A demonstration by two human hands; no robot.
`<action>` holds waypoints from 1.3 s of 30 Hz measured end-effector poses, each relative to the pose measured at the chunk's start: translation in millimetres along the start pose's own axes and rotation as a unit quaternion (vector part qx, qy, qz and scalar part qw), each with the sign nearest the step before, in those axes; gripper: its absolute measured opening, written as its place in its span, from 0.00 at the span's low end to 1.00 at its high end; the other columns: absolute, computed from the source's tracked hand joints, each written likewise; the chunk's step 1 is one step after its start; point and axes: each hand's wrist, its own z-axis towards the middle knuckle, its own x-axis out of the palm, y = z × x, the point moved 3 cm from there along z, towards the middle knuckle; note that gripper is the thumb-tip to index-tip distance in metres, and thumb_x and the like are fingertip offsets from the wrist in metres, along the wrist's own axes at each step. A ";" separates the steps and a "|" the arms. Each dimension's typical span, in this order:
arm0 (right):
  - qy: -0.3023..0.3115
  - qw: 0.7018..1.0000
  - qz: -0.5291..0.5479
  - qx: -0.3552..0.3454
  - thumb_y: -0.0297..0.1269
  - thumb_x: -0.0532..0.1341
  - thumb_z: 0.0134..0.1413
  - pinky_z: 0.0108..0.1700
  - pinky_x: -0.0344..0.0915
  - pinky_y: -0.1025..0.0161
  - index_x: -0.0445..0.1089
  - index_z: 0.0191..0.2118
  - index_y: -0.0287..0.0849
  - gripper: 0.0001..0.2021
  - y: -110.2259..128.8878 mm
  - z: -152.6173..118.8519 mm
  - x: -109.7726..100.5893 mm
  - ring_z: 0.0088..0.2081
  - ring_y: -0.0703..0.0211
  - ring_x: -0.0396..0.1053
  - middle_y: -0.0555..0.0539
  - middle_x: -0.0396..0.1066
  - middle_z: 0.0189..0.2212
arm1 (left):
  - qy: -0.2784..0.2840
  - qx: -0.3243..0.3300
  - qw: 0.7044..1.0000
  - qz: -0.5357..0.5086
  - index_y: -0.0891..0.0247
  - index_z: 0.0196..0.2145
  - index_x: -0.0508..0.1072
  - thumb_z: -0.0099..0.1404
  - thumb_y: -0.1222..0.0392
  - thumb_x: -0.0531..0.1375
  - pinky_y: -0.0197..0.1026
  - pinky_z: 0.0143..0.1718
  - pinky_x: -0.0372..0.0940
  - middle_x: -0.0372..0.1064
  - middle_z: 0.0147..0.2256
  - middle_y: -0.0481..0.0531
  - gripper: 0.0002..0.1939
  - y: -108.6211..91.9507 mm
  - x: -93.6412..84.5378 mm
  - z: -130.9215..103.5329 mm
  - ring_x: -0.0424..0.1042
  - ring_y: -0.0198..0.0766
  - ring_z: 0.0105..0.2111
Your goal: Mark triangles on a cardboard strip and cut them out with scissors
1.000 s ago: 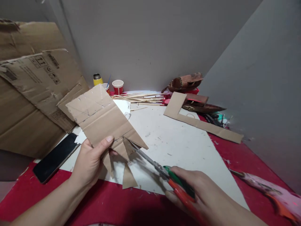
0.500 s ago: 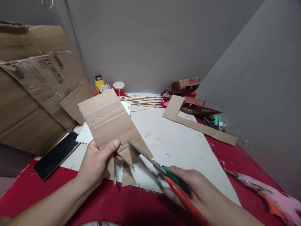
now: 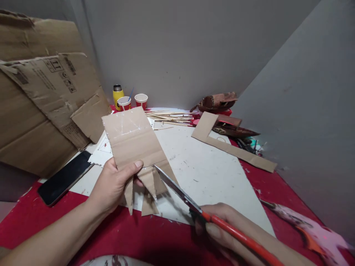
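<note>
A piece of brown cardboard (image 3: 135, 146) with pointed cut strips along its lower edge is pinched in my left hand (image 3: 113, 183), thumb on top and fingers behind. In my right hand (image 3: 222, 221) is a pair of scissors (image 3: 177, 190) with a red handle; the green handle is mostly hidden. The scissor tips touch the cardboard beside a drawn line, just right of my left thumb. A loose cardboard scrap (image 3: 149, 205) lies below on the white sheet (image 3: 202, 173).
Large cardboard sheets (image 3: 41, 103) lean at the left, near a phone (image 3: 65, 179). Wooden sticks (image 3: 172, 117), paper cups (image 3: 141, 100) and a yellow bottle (image 3: 117, 98) stand behind. Rightward are an L-shaped cardboard strip (image 3: 235, 149), model boats (image 3: 235, 127) and a pink glue gun (image 3: 307, 229).
The scissors have turned in my right hand, so the red handle now faces up. The held cardboard has tilted more upright and shifted slightly right at its top.
</note>
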 end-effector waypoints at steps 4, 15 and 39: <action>-0.008 1.000 -0.001 -0.009 0.75 0.49 0.54 0.24 0.59 0.65 0.62 0.27 0.45 0.33 1.5 -1.1 2.3 0.23 0.61 0.59 0.51 0.59 0.22 | 0.022 0.008 1.000 0.013 0.64 0.27 0.77 0.55 0.53 0.72 0.32 0.18 0.66 0.73 0.18 0.49 0.12 -2.0 -2.0 1.4 0.70 0.34 0.17; 0.072 0.993 -0.040 -0.083 0.63 0.48 0.65 0.25 0.47 0.65 0.52 0.27 0.45 0.27 -15.6 19.0 4.7 0.25 0.65 0.45 0.56 0.48 0.22 | 0.011 0.017 1.000 0.016 0.63 0.30 0.77 0.57 0.54 0.71 0.30 0.17 0.65 0.74 0.19 0.48 0.11 2.2 -1.6 -2.3 0.70 0.33 0.17; 0.091 0.993 0.002 -0.069 0.71 0.47 0.60 0.25 0.45 0.65 0.54 0.29 0.44 0.30 -20.5 18.9 7.7 0.25 0.65 0.46 0.56 0.49 0.23 | 0.077 -0.024 0.994 -0.070 0.65 0.30 0.79 0.57 0.58 0.72 0.31 0.20 0.71 0.75 0.22 0.48 0.08 2.5 4.0 -1.5 0.71 0.32 0.19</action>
